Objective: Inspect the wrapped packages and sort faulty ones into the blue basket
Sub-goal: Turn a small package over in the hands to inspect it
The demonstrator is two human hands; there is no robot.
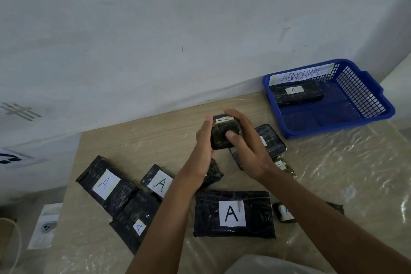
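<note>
Head view. A small black wrapped package (223,132) is held upright above the worktop (142,140), between both hands. The left hand (203,147) lies flat against its left face, fingers straight and pointing away from the person, thumb hidden behind the package edge. The right hand (243,138) wraps over the right side and top, fingers curved across the far edge and the thumb pressed on the near face. A white label on the package's top face carries blue writing, tilted away and not legible.

The blue basket (367,115) stands at the far right of the worktop, well apart from the hands. A white strip on its far wall reads "ABNORMAL". Inside, against that wall, lies one black package in the basket (311,97) with a white label marked "A".

Other black packages lie on the worktop nearer the person: a long package at left (89,178) labelled "A", a package below it (133,213) with a small blue "A", a middle package (151,179) labelled "A", a large flat package (206,216) with a bold black "A", and a small roll at right (281,212) whose label is partly covered by the right forearm. A dark package (272,140) lies just behind the right hand. Clear plastic film (333,173) covers the worktop's right part.
</note>
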